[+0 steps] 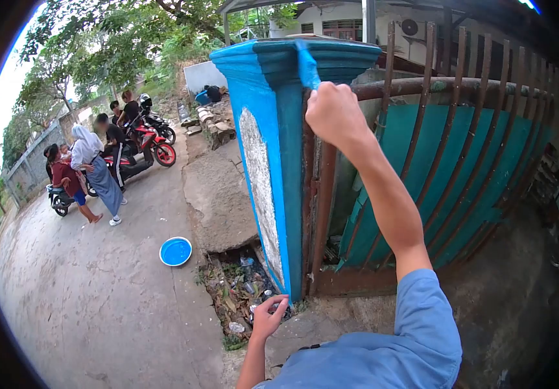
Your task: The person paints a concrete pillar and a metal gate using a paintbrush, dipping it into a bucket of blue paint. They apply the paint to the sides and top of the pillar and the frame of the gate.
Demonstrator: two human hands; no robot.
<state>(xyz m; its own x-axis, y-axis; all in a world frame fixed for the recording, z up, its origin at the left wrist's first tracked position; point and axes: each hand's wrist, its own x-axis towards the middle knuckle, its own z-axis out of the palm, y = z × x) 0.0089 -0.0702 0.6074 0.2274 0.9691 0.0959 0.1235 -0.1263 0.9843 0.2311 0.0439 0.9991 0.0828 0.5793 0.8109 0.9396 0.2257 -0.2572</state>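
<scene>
My right hand (339, 115) is raised near the top of a pillar (289, 175), its fingers wrapped round the handle of a paintbrush (307, 65). The brush is coated in blue, and its upper end touches the moulded cap (279, 61). Bright blue covers the pillar's left face around a rough grey-white panel (260, 175); the face toward me is darker teal. Low by the pillar's base is my left hand (270, 316), its fingers apart and nothing visible in them. A round basin of blue paint (176, 251) sits on the pavement to the left.
A rusty barred gate (448, 162) with green sheeting adjoins the pillar on the right. Below the pillar lies a ditch with leaves and litter (237, 292). Several people stand around motorbikes (138, 149) on the road at the upper left.
</scene>
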